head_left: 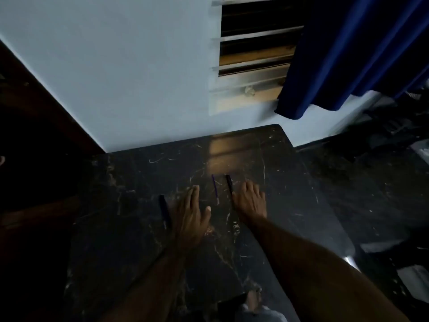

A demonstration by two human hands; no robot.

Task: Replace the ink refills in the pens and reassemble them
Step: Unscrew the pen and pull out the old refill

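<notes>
Resting flat on the dark surface [139, 228], left hand [189, 219] grips nothing; right hand [249, 203], fingers curled, touches a pen [229, 184] at its 11 o'clock.

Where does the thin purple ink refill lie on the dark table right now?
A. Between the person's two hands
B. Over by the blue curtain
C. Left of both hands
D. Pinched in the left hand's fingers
A: the thin purple refill lies flat on the dark marble table, apart from the left hand on one side and the right hand on the other; neither hand grips it.
</notes>
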